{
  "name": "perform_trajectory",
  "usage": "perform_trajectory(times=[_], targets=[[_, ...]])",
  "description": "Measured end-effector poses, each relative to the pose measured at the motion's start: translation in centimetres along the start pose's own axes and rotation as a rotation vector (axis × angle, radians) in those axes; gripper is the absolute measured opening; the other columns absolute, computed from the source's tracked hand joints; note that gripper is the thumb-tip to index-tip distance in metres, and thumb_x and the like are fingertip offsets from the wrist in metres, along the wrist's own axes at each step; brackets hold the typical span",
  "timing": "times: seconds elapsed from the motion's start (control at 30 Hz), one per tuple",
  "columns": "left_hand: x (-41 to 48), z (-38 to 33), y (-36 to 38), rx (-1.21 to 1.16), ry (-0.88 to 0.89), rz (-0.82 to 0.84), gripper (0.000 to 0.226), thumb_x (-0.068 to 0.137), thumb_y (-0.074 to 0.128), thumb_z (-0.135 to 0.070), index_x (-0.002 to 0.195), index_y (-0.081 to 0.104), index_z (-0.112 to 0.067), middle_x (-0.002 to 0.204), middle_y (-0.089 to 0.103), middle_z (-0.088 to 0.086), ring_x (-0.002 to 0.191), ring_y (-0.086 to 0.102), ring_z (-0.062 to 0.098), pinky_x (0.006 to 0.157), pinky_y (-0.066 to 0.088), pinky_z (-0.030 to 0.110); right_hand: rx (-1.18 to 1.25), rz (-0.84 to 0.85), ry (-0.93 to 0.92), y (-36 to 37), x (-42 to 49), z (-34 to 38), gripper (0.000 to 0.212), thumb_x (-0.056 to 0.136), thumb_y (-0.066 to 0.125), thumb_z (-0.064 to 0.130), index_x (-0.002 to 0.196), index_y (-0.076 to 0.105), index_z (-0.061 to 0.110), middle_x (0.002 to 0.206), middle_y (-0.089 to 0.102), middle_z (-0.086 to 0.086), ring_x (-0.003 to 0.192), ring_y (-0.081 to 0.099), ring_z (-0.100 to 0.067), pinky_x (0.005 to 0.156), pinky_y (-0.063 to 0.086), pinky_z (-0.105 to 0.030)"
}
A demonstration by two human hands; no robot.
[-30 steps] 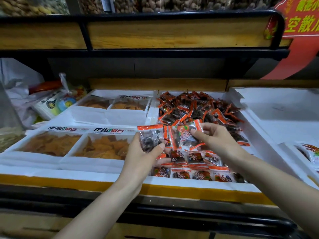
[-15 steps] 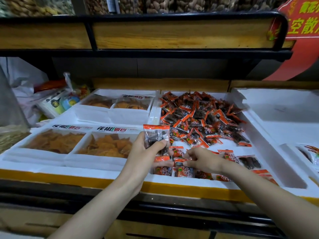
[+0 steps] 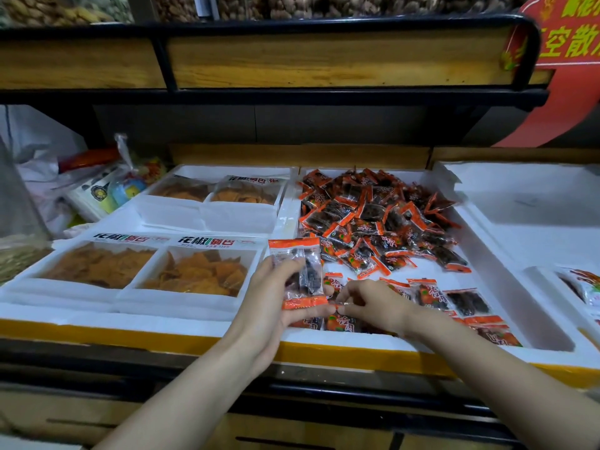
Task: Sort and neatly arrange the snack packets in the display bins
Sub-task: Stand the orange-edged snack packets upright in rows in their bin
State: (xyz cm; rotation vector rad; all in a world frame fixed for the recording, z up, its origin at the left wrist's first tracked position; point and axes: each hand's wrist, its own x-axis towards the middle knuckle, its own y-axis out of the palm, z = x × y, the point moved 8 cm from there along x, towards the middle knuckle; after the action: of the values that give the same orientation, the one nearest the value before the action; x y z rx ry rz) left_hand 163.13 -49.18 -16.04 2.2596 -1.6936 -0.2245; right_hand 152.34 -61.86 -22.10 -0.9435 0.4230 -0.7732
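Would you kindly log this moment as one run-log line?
left hand grips packet stack | right hand pinches front-row packet | loose pile behind, unsorted

- An upper shelf runs across the top, its wooden front board framed by a black metal rail.
- Bulk nuts sit behind clear panels above that shelf.
- A red sign with yellow-green characters hangs at the upper right, cut off by the picture's edge.
- A crumpled white plastic bag lies at the far left under the shelf.
- A clear knotted bag of small colourful goods lies just beside it.
- A clear container stands at the left edge; its pale contents are too blurred to name.
- A yellow strip lines the front edge.
- A wooden cabinet front lies below a dark rail.
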Motion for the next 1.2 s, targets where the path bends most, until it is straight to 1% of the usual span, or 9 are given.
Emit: perform_trajectory(times=[0.13, 0.27, 0.37, 0.5, 0.6, 0.77, 0.93, 1.03, 1.2], targets=[[0.1, 0.7, 0.1, -0.069, -0.097, 0.015, 0.021, 0.099, 0.043, -0.016, 0.102, 0.058, -0.002, 0.082, 0.072, 0.020, 0.076, 0.071, 0.033, 0.059, 0.060, 0.042, -0.085, -0.018, -0.064, -0.4, -0.6, 0.5, 0.019, 0.090, 0.062, 0.026, 0.107, 0.062, 0.017, 0.080, 0.051, 0.017, 0.074, 0.051, -0.001, 0.057, 0.034, -0.010], [0.2, 0.8, 0.0, 0.045, -0.048, 0.035, 0.016, 0.096, 0.052, -0.007, 0.111, 0.058, -0.009, 0.103, 0.070, 0.017, 0.083, 0.072, 0.032, 0.071, 0.060, 0.047, -0.150, -0.047, -0.117, -1.4, -1.8, 1.6, 0.022, 0.093, 0.058, 0.027, 0.114, 0.059, 0.019, 0.096, 0.054, 0.013, 0.086, 0.056, -0.008, 0.069, 0.040, -0.017], [0.3, 0.7, 0.0, 0.204, 0.023, 0.068, 0.021, 0.091, 0.061, -0.007, 0.111, 0.063, -0.015, 0.108, 0.069, 0.008, 0.082, 0.073, 0.028, 0.068, 0.060, 0.039, 0.139, -0.154, -0.125, -3.1, -3.4, 3.3, 0.014, 0.100, 0.043, 0.024, 0.107, 0.055, 0.022, 0.101, 0.064, 0.000, 0.085, 0.064, -0.018, 0.073, 0.052, -0.034], [0.7, 0.4, 0.3, 0.443, 0.114, 0.055, 0.021, 0.086, 0.068, -0.008, 0.102, 0.068, -0.022, 0.107, 0.068, 0.003, 0.070, 0.072, 0.016, 0.060, 0.059, 0.031, 0.645, -0.188, -0.092, -4.8, -5.8, 5.5, 0.033, 0.099, 0.035, 0.030, 0.106, 0.056, 0.006, 0.089, 0.065, -0.013, 0.075, 0.067, -0.017, 0.068, 0.055, -0.032], [0.8, 0.3, 1.0, 0.524, 0.148, 0.051, 0.019, 0.084, 0.072, -0.009, 0.095, 0.063, -0.022, 0.101, 0.067, 0.003, 0.059, 0.068, 0.018, 0.057, 0.059, 0.033, 0.606, -0.193, -0.132, -5.1, -6.7, 6.2, 0.029, 0.095, 0.050, 0.024, 0.096, 0.055, -0.004, 0.079, 0.059, -0.011, 0.067, 0.068, -0.020, 0.063, 0.055, -0.041], [1.1, 1.3, 1.7, 0.440, 0.089, 0.067, 0.015, 0.091, 0.062, -0.018, 0.104, 0.057, -0.012, 0.097, 0.070, 0.006, 0.069, 0.069, 0.020, 0.061, 0.058, 0.032, 0.732, -0.320, -0.114, -6.5, -7.8, 5.2, 0.004, 0.090, 0.058, 0.008, 0.087, 0.058, 0.008, 0.074, 0.065, -0.007, 0.059, 0.066, -0.014, 0.057, 0.057, -0.030], [1.1, 2.7, 3.7, 0.168, -0.178, 0.142, 0.044, 0.098, 0.040, -0.044, 0.104, 0.061, -0.005, 0.086, 0.070, 0.011, 0.068, 0.069, 0.021, 0.059, 0.057, 0.033, 0.140, -0.656, -0.335, -8.4, -11.0, 5.7, 0.011, 0.084, 0.067, 0.015, 0.088, 0.061, 0.023, 0.096, 0.060, 0.011, 0.085, 0.059, -0.007, 0.070, 0.052, -0.032], [1.1, 2.5, 4.9, 0.155, -0.127, 0.179, 0.024, 0.097, 0.050, -0.027, 0.108, 0.063, -0.010, 0.096, 0.071, 0.011, 0.078, 0.069, 0.018, 0.063, 0.056, 0.031, -0.143, -0.589, -0.442, -6.7, -11.6, 6.2, 0.030, 0.082, 0.067, 0.007, 0.101, 0.056, 0.028, 0.115, 0.044, 0.016, 0.095, 0.052, -0.002, 0.072, 0.051, -0.031], [1.9, 2.4, 4.5, 0.394, 0.010, 0.163, 0.023, 0.094, 0.059, -0.018, 0.115, 0.062, -0.023, 0.108, 0.072, 0.001, 0.103, 0.067, 0.017, 0.094, 0.053, 0.040, 0.069, -0.476, -0.406, -6.7, -11.8, 4.6, 0.047, 0.091, 0.054, 0.004, 0.118, 0.042, 0.041, 0.124, 0.041, 0.021, 0.112, 0.047, 0.007, 0.091, 0.041, -0.013]])
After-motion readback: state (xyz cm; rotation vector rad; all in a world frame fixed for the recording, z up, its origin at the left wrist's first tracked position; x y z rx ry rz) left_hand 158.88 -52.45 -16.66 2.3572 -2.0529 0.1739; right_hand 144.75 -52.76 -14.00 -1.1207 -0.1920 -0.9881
